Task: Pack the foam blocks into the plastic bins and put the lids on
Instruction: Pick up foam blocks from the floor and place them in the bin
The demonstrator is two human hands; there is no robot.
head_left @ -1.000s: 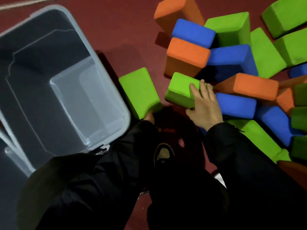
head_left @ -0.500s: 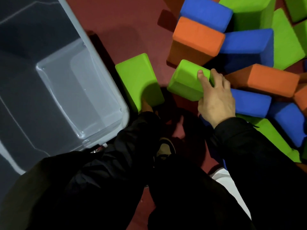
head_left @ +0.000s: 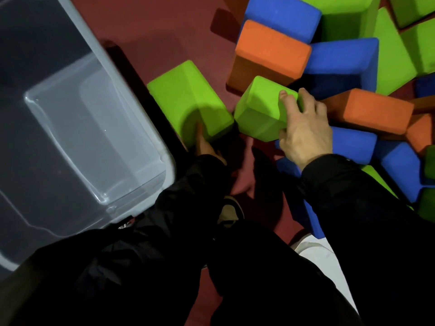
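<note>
Packing has barely begun: the translucent grey plastic bin (head_left: 98, 142) at nine o'clock shows a bare, glossy floor, no lid is in view, and the heap of foam blocks (head_left: 341, 64) from one to four o'clock is untouched. The right hand (head_left: 303, 130) clamps fingers over one matte green block (head_left: 259, 111) near centre; the left hand (head_left: 204, 147), mostly hidden, seems to grip a second green block (head_left: 188, 100) just beside the bin rim, the two blocks' corners nearly meeting. The blocks are velvety, sharp-edged bricks in green, orange and blue on dull red floor (head_left: 164, 27).
</note>
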